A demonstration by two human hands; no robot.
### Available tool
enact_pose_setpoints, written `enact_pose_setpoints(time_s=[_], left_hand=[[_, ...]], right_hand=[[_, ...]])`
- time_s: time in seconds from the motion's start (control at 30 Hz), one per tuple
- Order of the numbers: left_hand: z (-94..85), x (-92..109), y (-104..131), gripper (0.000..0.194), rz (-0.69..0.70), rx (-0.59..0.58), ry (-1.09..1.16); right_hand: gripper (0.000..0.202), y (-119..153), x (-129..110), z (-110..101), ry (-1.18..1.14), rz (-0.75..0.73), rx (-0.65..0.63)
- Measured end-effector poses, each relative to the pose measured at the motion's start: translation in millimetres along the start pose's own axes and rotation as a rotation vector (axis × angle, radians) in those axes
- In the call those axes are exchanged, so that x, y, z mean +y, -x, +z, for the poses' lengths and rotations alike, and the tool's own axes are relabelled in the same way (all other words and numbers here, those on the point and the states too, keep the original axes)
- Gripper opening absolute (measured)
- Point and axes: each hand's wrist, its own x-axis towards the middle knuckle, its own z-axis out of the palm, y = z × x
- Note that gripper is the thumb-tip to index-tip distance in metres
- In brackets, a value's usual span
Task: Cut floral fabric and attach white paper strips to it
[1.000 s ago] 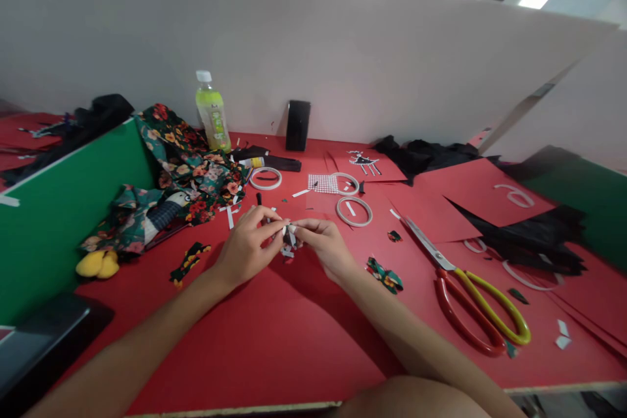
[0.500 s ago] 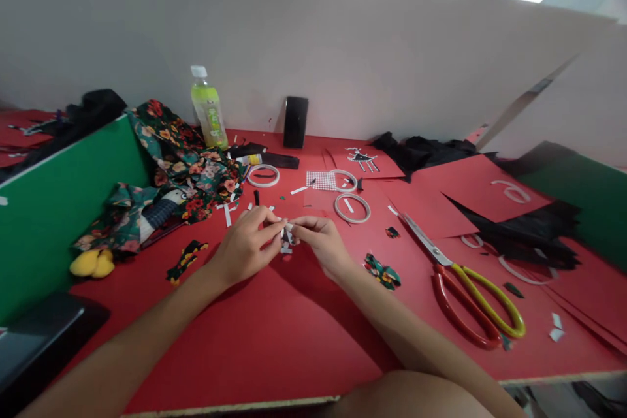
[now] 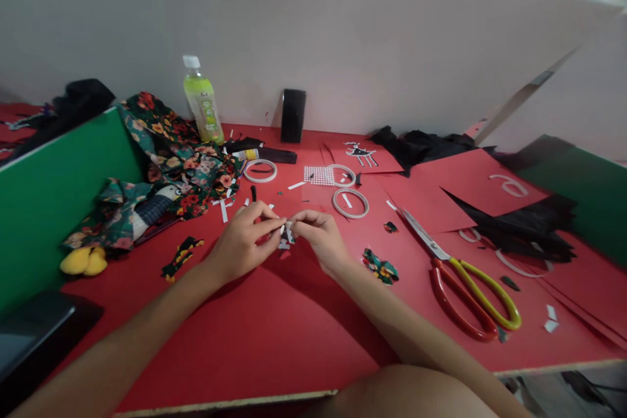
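Near the middle of the red table, my left hand (image 3: pixel 246 239) and my right hand (image 3: pixel 319 235) meet at the fingertips. Both pinch a small scrap (image 3: pixel 287 232) with white and dark parts, partly covered by the fingers. Behind them lie a sheet of white dots (image 3: pixel 319 175) and rolls of white tape (image 3: pixel 351 203). Patterned fabric pieces (image 3: pixel 381 266) rest right of my right hand, and another dark floral piece (image 3: pixel 181 258) is left of my left hand. Thin white strips (image 3: pixel 224 210) are scattered just beyond my left hand.
Large scissors (image 3: pixel 455 274) with red and yellow handles lie at right, near red sheets (image 3: pixel 499 183) and black fabric (image 3: pixel 529 228). A drink bottle (image 3: pixel 204 104), an upright phone (image 3: pixel 293 115), floral cloth (image 3: pixel 181 157) and a yellow plush piece (image 3: pixel 83 262) stand or lie behind and left.
The view has shifted slightly, so the table items appear a little higher and further left. Both hands keep nearly the same pinch, with the scrap turned slightly between the fingertips.
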Motion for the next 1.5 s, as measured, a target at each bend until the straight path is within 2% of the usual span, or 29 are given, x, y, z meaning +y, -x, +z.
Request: enact_pose_setpoints(time_s=[0.13,0.3,0.5,0.63,1.07,1.23,1.5], left_hand=[[-0.8,0.9,-2.8,0.015,-0.071,0.027,0.098],[-2.3,-4.3,-3.8,0.014,-0.135,-0.017,0.118],[-7.6,-12.8,-5.5,0.014,-0.117,-0.122,0.124],[-11.9,-16.1,-7.7,0.017,-0.112,-0.191,0.172],[-15.2,-17.7,-8.7,0.017,-0.067,-0.231,0.139],[-14.6,-15.0,-8.5,0.015,-0.099,-0.216,0.174],[-13.4,-11.0,-9.0,0.014,-0.225,-0.191,0.261]], right_hand=[[0.003,0.4,-0.3,0.2,0.013,-0.012,-0.017],[0.004,-0.3,0.8,-0.9,0.070,-0.030,-0.031],[0.007,-0.8,1.8,-2.7,0.262,-0.157,-0.074],[0.009,0.2,0.3,-3.1,0.261,-0.117,-0.101],[0.014,0.5,1.4,-5.1,0.364,-0.166,-0.184],[0.012,1.7,0.2,-3.8,0.289,-0.124,-0.176],[0.010,1.0,0.3,-2.0,0.145,-0.062,-0.157]])
